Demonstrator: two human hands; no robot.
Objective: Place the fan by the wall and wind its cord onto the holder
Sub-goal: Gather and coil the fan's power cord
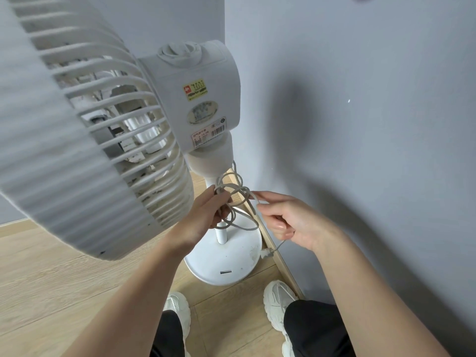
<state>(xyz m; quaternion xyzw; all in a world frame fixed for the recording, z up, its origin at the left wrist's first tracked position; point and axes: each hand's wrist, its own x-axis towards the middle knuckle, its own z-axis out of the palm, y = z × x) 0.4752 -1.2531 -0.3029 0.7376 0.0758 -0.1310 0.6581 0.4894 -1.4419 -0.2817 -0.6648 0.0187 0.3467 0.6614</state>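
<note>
A white standing fan (203, 94) stands close to the grey wall (360, 124), its round base (226, 258) on the wood floor near the skirting. Several loops of grey cord (238, 194) hang around the pole just under the motor housing. My left hand (206, 215) grips the pole and pins the loops there. My right hand (286, 220) pinches a strand of the cord to the right of the pole. The plug (266, 253) dangles below my right hand by the base's edge. The holder itself is hidden behind my left hand and the loops.
The fan's large grille (77, 124) fills the upper left, close to the camera. A pale skirting board (278, 253) runs along the wall. My two white shoes (277, 302) stand just before the base. Wood floor (51, 279) stretches to the left.
</note>
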